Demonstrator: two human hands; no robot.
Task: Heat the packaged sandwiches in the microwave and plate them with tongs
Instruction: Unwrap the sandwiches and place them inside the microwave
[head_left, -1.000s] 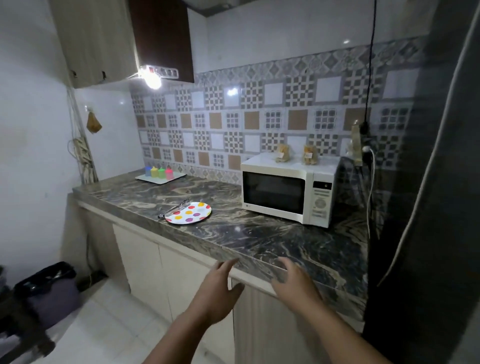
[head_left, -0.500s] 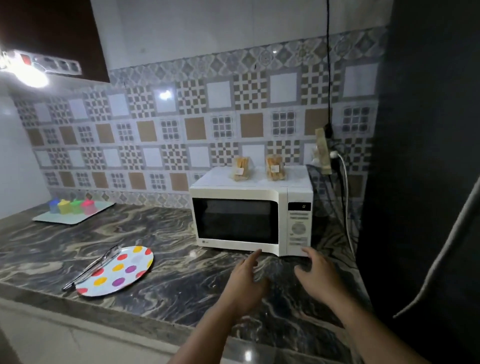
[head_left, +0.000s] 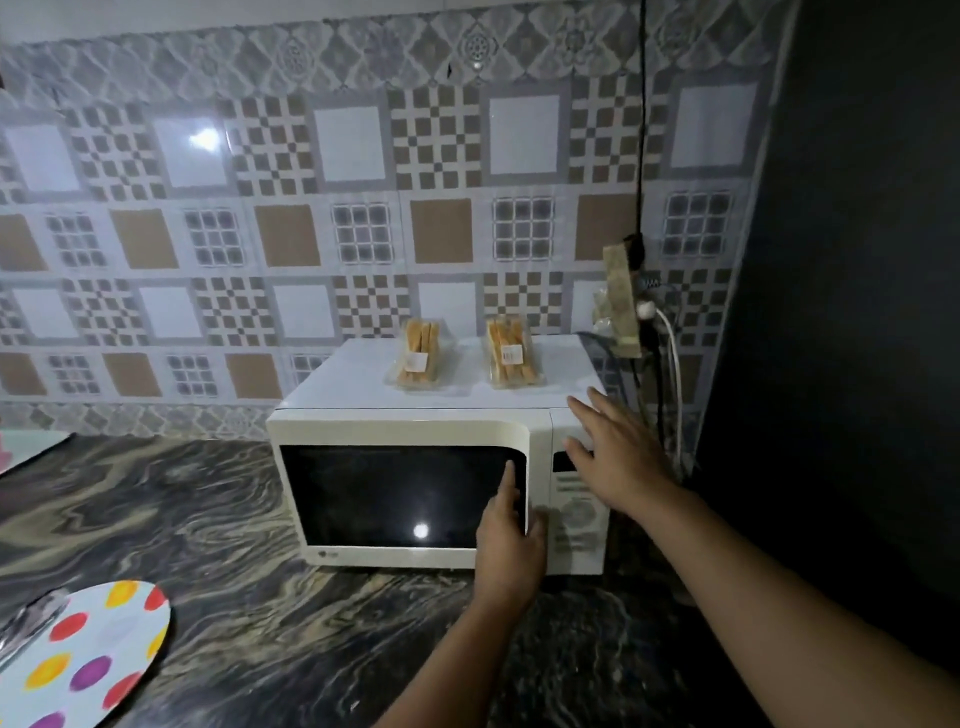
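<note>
**Two sandwich packs waited on the microwave as you reached for its door**

A dark marbled countertop (head_left: 234, 545) ran beneath a wall of patterned tiles (head_left: 291, 208), with a dark panel (head_left: 857, 260) closing off the right side. On it stood one white microwave (head_left: 415, 410), its door shut and its window black apart from a single bright reflection. Two clear packs sat side by side on its top, apart from each other: the left sandwich pack (head_left: 418, 356) and the right sandwich pack (head_left: 511, 356), each showing toasted bread edges and one small label.

Your left hand (head_left: 509, 545) rested against the right edge of the door, forefinger straight and pointing up along the window's border, the other fingers relaxed and gripping nothing. Your right hand (head_left: 618, 457) was spread flat in front of the control panel, at the microwave's upper right corner, fingers straight; whether it touched the casing could not be told. The two hands were near each other but apart.

One polka-dot plate (head_left: 104, 654) lay at the lower left, well apart from the microwave. A metal utensil at its left rim was too blurred to identify. One white cable (head_left: 675, 364) hung beside the microwave's right side.
</note>
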